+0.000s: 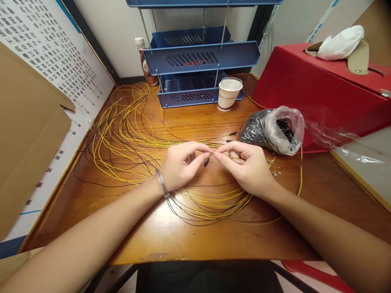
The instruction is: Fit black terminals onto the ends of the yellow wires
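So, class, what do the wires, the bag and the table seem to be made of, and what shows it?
Wires: probably plastic-coated, smooth, judging by their even yellow and dark colouring; cores can't be made out.
Bag: thin, glossy plastic, being see-through and crinkled.
Table: wood or wood-look, varnished, given its grain and shine.

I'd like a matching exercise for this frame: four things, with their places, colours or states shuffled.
1. Left hand
2. Wires
3. Paper cup
4. Plastic bag

A. standing before the blue rack
B. mouth open, near the red box
C. metal bracelet at its wrist
D. yellow and dark, spread over the wooden table

Pairs: 1-C; 2-D; 3-A; 4-B
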Motion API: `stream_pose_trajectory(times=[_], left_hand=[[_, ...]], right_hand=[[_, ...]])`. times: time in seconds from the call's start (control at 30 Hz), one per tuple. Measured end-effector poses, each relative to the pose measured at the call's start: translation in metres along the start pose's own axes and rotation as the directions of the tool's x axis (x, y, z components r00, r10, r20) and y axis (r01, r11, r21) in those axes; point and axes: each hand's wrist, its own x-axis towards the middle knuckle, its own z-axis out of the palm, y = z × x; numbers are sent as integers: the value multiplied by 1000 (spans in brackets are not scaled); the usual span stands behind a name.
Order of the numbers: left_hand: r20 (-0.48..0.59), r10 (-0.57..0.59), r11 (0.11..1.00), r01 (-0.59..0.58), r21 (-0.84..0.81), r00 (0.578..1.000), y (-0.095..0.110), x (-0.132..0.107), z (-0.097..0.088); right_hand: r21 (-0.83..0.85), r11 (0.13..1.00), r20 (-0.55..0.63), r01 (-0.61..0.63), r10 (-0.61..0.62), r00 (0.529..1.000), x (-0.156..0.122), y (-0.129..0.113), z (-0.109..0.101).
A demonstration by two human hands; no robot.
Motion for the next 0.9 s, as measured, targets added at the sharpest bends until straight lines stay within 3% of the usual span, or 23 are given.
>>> stream_pose_trajectory(times=[0.13, 0.3, 0.6, 0.9], left_hand=[[12, 14, 1000, -15, 20, 1000, 0, 0, -1], [20, 34, 996, -36, 81, 999, -2, -1, 0], [17, 12, 991, -14, 134, 1000, -3, -2, 0], [30, 28, 992, -31, 120, 999, -2, -1, 1]], right_hand=[[-29, 1000, 52, -1, 3, 999, 3, 4, -1], [-207, 965, -9, 164, -169, 985, 4, 5, -2], [-262, 932, -50, 251, -273, 961, 2, 3, 0], [-187, 971, -45, 150, -161, 986, 2, 2, 1]])
